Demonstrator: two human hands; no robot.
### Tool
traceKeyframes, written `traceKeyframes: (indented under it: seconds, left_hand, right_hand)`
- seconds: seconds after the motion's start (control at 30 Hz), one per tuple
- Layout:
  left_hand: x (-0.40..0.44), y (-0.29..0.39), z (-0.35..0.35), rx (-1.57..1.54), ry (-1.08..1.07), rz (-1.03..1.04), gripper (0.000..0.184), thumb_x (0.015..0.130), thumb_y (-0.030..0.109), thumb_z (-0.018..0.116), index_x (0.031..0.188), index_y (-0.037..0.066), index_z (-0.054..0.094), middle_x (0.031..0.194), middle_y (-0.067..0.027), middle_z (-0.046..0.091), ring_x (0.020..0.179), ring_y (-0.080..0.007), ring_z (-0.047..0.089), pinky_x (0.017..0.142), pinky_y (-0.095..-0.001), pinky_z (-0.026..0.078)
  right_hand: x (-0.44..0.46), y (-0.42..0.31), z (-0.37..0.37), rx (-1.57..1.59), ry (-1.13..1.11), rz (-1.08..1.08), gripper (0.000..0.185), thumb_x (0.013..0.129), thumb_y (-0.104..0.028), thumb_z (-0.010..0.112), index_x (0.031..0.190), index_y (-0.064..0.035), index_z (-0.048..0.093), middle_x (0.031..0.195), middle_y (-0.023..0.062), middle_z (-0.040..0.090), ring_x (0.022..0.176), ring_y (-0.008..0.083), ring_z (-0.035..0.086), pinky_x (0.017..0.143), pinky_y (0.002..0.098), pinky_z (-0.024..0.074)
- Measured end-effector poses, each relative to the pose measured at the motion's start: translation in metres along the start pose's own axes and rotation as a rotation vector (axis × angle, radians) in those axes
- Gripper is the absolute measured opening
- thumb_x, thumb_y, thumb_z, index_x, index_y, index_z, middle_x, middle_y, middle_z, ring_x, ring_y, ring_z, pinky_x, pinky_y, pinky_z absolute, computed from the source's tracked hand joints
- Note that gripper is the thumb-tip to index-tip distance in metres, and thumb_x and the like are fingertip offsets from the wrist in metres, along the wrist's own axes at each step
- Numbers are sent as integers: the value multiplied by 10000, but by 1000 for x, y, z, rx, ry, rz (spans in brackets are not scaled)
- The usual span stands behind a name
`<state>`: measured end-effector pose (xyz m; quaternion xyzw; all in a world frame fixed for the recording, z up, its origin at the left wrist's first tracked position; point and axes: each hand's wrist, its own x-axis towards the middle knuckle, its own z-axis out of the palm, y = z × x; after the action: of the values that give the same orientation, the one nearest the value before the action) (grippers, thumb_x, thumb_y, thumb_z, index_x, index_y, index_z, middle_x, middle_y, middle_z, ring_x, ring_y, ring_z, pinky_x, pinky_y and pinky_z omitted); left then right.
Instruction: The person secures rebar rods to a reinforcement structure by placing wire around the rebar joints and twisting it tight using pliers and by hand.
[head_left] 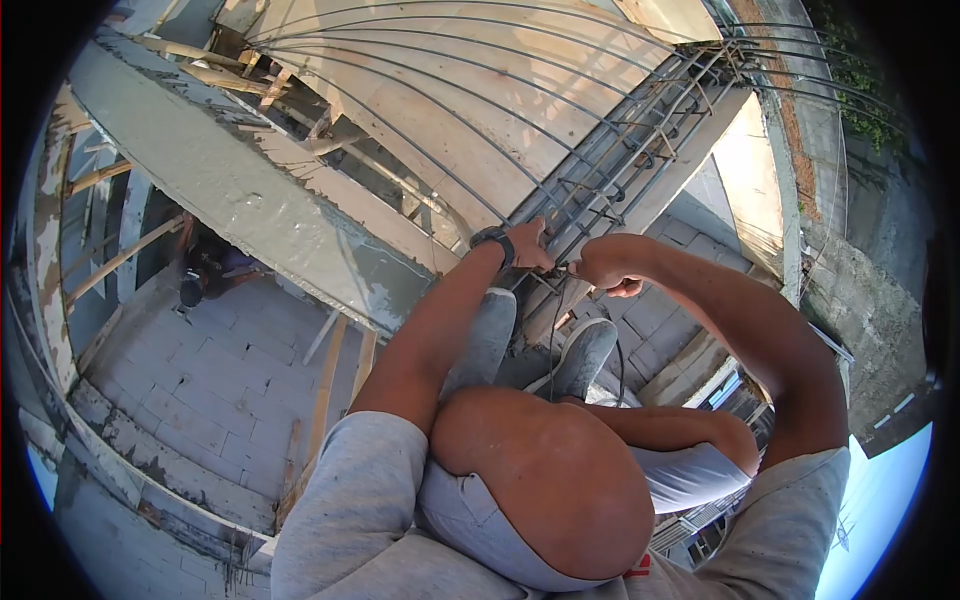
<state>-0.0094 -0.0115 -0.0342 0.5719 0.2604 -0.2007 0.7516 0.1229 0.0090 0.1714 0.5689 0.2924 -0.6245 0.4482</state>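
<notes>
Long steel bars (465, 108) run over a plywood panel (470, 60) and meet a rebar cage (640, 150) lying in a narrow trough. At the near end of this cage, my left hand (527, 246) has its fingers wrapped at the bars, a dark watch on the wrist; what it grips is too small to make out. Just to the right, my right hand (610, 268) is closed with bent fingers beside the cage end. Something thin and dark shows between the two hands. Dark wire (620, 350) hangs below, near my shoes (585, 355).
A wide concrete beam (250, 200) slopes across the left. Far below it, a person (205, 270) is on a block-paved level (220, 380). Wooden props (325, 385) stand under the beam. Open drops lie on both sides of my feet. More bar ends (820, 75) stick out at upper right.
</notes>
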Motion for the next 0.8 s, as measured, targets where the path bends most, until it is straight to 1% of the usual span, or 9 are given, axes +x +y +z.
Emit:
traceKeyframes:
  seconds: [0.17, 0.27, 0.37, 0.43, 0.47, 0.53, 0.63, 0.73, 0.8]
  left_hand:
    - [4, -11, 5, -4, 23, 46, 731, 642, 233, 783, 1257, 24, 449, 857, -124, 676, 793, -234, 652, 716, -354, 516]
    - [9, -10, 7, 60, 41, 53, 752, 613, 277, 796, 1239, 18, 470, 884, -136, 688, 818, -271, 669, 730, -367, 525]
    - [0, -5, 2, 118, 76, 30, 812, 566, 330, 802, 1241, 9, 485, 932, -167, 700, 878, -317, 681, 763, -379, 535]
    - [7, -9, 6, 143, 86, -43, 846, 547, 334, 794, 1262, 8, 481, 938, -182, 700, 909, -328, 678, 778, -384, 540]
    - [-2, -2, 2, 150, 66, -45, 858, 537, 336, 792, 1266, 8, 480, 947, -184, 699, 918, -328, 676, 779, -384, 542]
    - [-7, 6, -3, 128, 51, -23, 865, 523, 325, 788, 1270, 16, 480, 955, -194, 689, 913, -333, 670, 760, -399, 539]
    - [3, -7, 3, 55, 37, -9, 854, 514, 294, 782, 1270, 38, 481, 944, -203, 673, 886, -346, 662, 721, -419, 531]
    - [9, -12, 7, 88, 77, 34, 845, 520, 294, 778, 1270, 41, 481, 952, -196, 675, 895, -338, 662, 728, -410, 531]
    - [13, -13, 4, 105, 27, 19, 863, 541, 330, 821, 1270, 25, 475, 936, -134, 683, 887, -297, 673, 745, -367, 538]
  right_hand:
    - [-2, 10, -11, 214, -57, 35, 519, 1059, -404, 329, 798, 3, 518, 633, 72, 561, 496, 191, 553, 437, 332, 486]
    - [0, 15, -35, 270, -148, 97, 600, 1031, -523, 346, 808, -5, 551, 610, 70, 587, 532, 172, 610, 454, 313, 503]
    - [-6, -1, -43, -200, -133, 73, 633, 788, -663, 691, 810, -30, 667, 695, 119, 683, 602, 193, 668, 537, 320, 542]
    - [-20, -12, -32, -685, 31, -95, 547, 715, -607, 778, 777, -70, 696, 696, 135, 690, 626, 217, 702, 599, 325, 561]
    - [-1, -6, -24, -901, 142, -160, 392, 702, -439, 820, 794, -79, 692, 689, 130, 688, 683, 237, 707, 610, 334, 549]
    - [8, 9, 2, -789, 558, -338, 208, 773, -287, 733, 795, -89, 677, 723, 99, 666, 731, 251, 685, 626, 367, 534]
    - [2, 16, 14, -956, 771, -665, 142, 820, -195, 618, 845, -61, 659, 809, 93, 650, 791, 278, 687, 663, 407, 513]
    - [-8, 15, 13, -1197, 898, -763, 152, 840, -191, 575, 832, -71, 668, 816, 85, 615, 764, 305, 679, 644, 398, 503]
    - [-10, 7, 16, -1204, 766, -652, 151, 828, -199, 610, 883, -96, 705, 796, 113, 666, 759, 295, 684, 641, 389, 499]
